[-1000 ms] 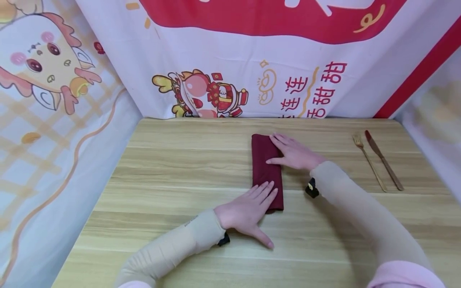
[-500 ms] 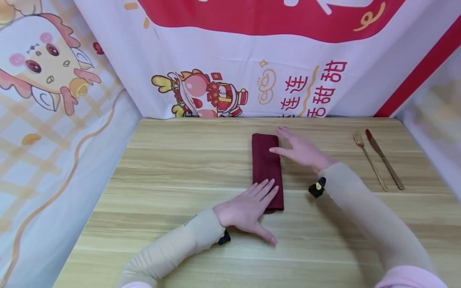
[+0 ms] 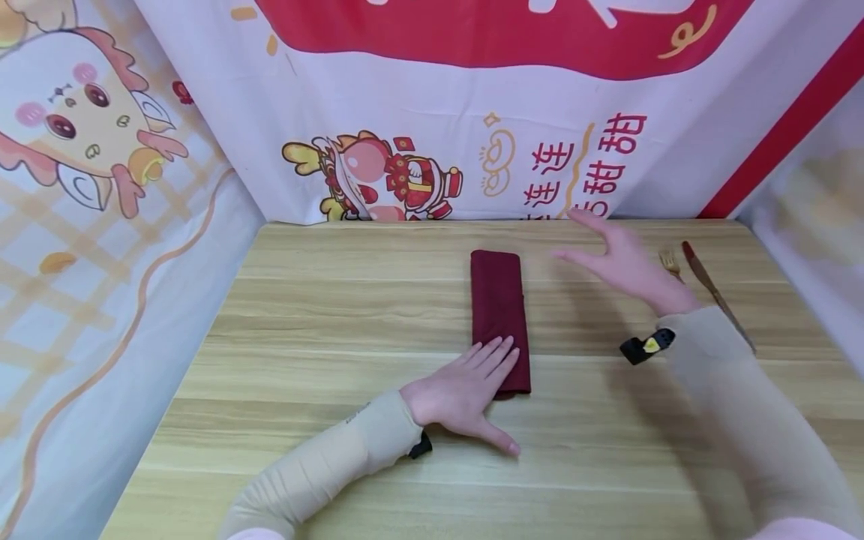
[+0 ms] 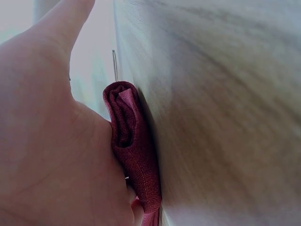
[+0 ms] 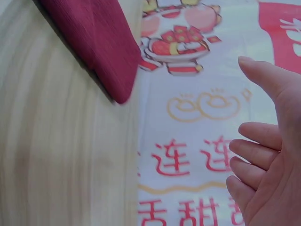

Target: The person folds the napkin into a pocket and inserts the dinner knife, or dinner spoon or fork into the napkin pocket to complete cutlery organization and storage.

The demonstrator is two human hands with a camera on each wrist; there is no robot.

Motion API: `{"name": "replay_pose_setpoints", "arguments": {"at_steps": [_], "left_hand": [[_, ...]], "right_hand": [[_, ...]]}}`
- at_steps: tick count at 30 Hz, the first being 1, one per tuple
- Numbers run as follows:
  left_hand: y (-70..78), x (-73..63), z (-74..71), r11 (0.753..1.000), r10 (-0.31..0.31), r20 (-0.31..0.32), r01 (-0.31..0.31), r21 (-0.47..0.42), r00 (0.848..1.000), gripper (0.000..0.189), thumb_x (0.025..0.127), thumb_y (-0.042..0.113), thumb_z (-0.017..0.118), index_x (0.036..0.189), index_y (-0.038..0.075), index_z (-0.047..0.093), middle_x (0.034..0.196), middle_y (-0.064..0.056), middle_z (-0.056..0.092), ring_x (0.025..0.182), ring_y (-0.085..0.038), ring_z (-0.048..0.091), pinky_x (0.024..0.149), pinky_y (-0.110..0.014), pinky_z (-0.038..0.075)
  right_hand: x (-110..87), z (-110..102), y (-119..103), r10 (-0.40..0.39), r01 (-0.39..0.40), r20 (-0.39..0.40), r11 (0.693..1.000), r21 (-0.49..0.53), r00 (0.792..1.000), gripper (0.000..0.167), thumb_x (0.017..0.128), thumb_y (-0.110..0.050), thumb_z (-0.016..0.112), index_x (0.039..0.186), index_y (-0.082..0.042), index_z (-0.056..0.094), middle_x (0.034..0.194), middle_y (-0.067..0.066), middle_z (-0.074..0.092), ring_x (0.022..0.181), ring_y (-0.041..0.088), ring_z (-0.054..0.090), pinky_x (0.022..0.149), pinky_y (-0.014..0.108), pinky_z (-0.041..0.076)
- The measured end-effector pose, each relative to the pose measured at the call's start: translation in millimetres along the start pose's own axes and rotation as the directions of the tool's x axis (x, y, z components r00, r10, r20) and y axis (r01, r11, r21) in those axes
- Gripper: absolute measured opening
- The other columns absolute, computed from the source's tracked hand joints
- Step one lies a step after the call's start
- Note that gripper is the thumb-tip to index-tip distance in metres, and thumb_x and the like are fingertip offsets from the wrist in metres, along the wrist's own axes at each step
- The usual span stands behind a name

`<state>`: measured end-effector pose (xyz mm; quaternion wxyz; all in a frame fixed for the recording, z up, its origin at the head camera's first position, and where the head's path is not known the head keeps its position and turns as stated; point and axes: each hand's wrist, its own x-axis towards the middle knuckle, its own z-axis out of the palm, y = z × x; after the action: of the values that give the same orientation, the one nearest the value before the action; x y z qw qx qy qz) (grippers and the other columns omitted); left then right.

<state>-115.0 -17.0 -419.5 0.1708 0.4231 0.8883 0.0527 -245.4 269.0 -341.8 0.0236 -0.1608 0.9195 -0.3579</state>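
Note:
A dark red cloth napkin (image 3: 497,300), folded into a long narrow strip, lies on the wooden table. My left hand (image 3: 466,390) rests on its near end, fingers straight and thumb spread out to the side. In the left wrist view, the rolled layers at the end of the napkin (image 4: 127,127) show beside the palm. Raised above the table, my right hand (image 3: 628,259) is apart from the napkin, with thumb and fingers spread and nothing held. It partly covers a gold fork (image 3: 670,262). Beside that lies a gold knife (image 3: 705,281), its handle partly behind the wrist.
The wooden table (image 3: 324,300) ends at the back against a white and red printed cloth (image 3: 418,90). On the left hangs another printed cloth (image 3: 101,262). A black wrist camera (image 3: 644,346) sits under the right forearm.
My right hand has lifted off the far part of the napkin and moved right, toward the fork and knife. The left hand stays on the near end.

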Motion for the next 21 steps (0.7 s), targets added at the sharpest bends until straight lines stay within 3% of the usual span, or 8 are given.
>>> {"name": "replay_pose_setpoints", "arguments": {"at_steps": [6, 14, 21], "left_hand": [[0.9, -1.0, -2.3, 1.000, 0.005, 0.006, -0.005, 0.000, 1.000, 0.129, 0.080, 0.086, 0.056, 0.162, 0.002, 0.002, 0.168, -0.016, -0.004, 0.154, -0.025, -0.005, 0.122, -0.038, 0.002], [0.6, -0.9, -1.9, 1.000, 0.001, 0.003, -0.001, 0.006, 1.000, 0.129, 0.079, 0.086, 0.056, 0.162, 0.003, 0.002, 0.168, -0.015, -0.004, 0.154, -0.024, -0.006, 0.122, -0.038, 0.002], [1.6, -0.9, -2.2, 1.000, -0.003, 0.007, 0.003, 0.016, 1.000, 0.130, 0.079, 0.087, 0.056, 0.162, 0.003, 0.002, 0.168, -0.016, -0.004, 0.154, -0.025, -0.005, 0.122, -0.038, 0.003]], "right_hand": [[-12.0, -25.5, 12.2, 0.129, -0.130, -0.024, 0.991, -0.031, 0.991, 0.094, 0.087, -0.068, 0.067, 0.162, -0.025, 0.029, 0.165, 0.009, 0.027, 0.150, 0.037, 0.021, 0.113, 0.068, 0.021], [-23.1, -48.3, 34.7, 0.157, -0.151, -0.090, 0.986, 0.070, 0.983, 0.087, 0.091, -0.056, 0.071, 0.160, -0.020, 0.034, 0.163, 0.007, 0.031, 0.151, 0.033, 0.020, 0.114, 0.068, 0.018], [-39.4, -65.0, 47.3, 0.234, -0.227, -0.115, 0.971, 0.069, 0.965, 0.088, 0.093, -0.057, 0.067, 0.162, -0.018, 0.028, 0.164, 0.012, 0.028, 0.149, 0.038, 0.024, 0.112, 0.066, 0.025]]}}
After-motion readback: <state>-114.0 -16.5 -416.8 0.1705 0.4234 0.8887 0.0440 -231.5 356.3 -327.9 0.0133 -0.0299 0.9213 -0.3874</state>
